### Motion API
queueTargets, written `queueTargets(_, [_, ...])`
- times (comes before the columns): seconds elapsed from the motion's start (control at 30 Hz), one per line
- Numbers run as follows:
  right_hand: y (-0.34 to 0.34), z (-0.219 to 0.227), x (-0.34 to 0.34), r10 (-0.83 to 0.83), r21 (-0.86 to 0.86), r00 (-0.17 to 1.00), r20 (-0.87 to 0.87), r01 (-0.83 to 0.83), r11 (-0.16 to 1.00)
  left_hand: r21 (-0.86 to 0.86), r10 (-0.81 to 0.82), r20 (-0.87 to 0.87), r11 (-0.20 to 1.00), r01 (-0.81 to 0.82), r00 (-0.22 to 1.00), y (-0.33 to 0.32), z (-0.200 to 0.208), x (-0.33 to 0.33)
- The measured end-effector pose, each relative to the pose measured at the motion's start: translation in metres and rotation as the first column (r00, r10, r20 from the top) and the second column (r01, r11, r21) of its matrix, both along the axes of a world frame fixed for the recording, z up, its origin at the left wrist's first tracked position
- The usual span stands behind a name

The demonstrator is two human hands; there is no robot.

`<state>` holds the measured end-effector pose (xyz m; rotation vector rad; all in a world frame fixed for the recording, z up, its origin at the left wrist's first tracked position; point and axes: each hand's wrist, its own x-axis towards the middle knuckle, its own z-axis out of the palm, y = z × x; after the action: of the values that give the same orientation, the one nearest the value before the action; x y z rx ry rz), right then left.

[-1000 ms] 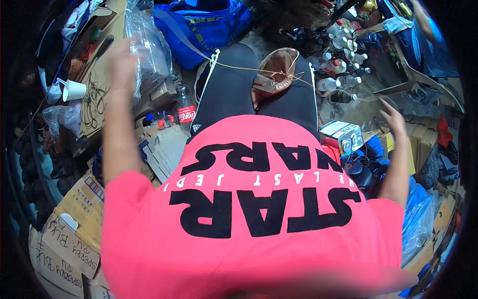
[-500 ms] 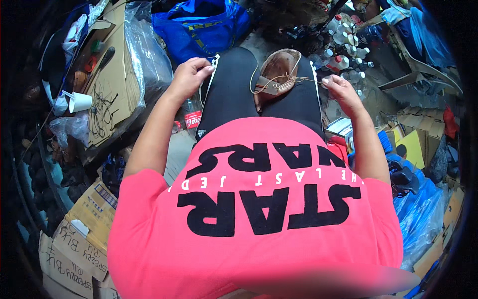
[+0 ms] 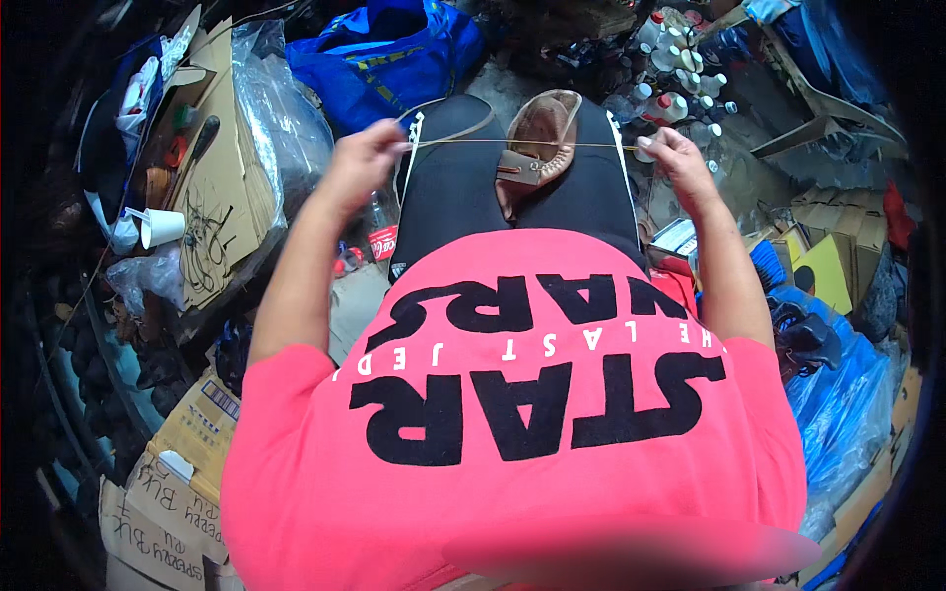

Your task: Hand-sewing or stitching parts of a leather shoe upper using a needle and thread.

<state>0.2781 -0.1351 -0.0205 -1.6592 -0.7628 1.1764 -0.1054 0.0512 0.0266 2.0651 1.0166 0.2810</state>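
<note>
A brown leather shoe upper rests on my lap between my thighs, with a row of stitches along its right edge. A thin tan thread runs taut and nearly level over it, from one hand to the other. My left hand is closed around the thread's left end beside my left knee; a loose loop of cord arches over that knee. Out past the right knee, my right hand pinches the other end between thumb and finger. Whether either hand holds a needle is too small to make out.
A blue bag lies beyond my knees, and plastic bottles crowd the far right. Flat cardboard with a white cup is at left. Blue plastic sheeting and cardboard boxes sit at right.
The thread has gone from looping slackly around the shoe upper to a straight line between my hands. My left hand has moved slightly left and down. The upper has tilted a little.
</note>
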Motion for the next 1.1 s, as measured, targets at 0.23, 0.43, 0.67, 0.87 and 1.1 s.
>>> queueTargets(0.23, [-0.008, 0.015, 0.025, 0.081, -0.111, 0.956, 0.283, -0.051, 0.992, -0.204, 0.225, 0.211, 0.962, -0.182, 0.951, 0.025, 0.012, 0.005])
queueTargets(0.43, [0.045, 0.037, -0.034, 0.337, 0.101, 0.834, 0.438, -0.418, 0.903, 0.32, -0.419, 0.074, 0.869, 0.376, 0.905, -0.013, 0.006, 0.133])
queueTargets(0.67, [0.062, 0.039, -0.037, 0.412, 0.043, 0.65, 0.639, -0.565, 0.824, -0.131, -0.544, -0.189, 0.839, 0.528, 0.818, 0.004, 0.0, 0.17])
queueTargets(0.87, [0.068, 0.038, -0.034, 0.459, 0.03, 0.597, 0.658, -0.63, 0.776, -0.323, -0.494, 0.014, 0.821, 0.471, 0.869, 0.007, -0.013, 0.169])
queueTargets(1.1, [0.053, 0.023, -0.048, 0.394, 0.137, 0.771, 0.5, -0.52, 0.843, -0.44, -0.445, 0.085, 0.786, 0.434, 0.892, 0.009, -0.026, 0.166])
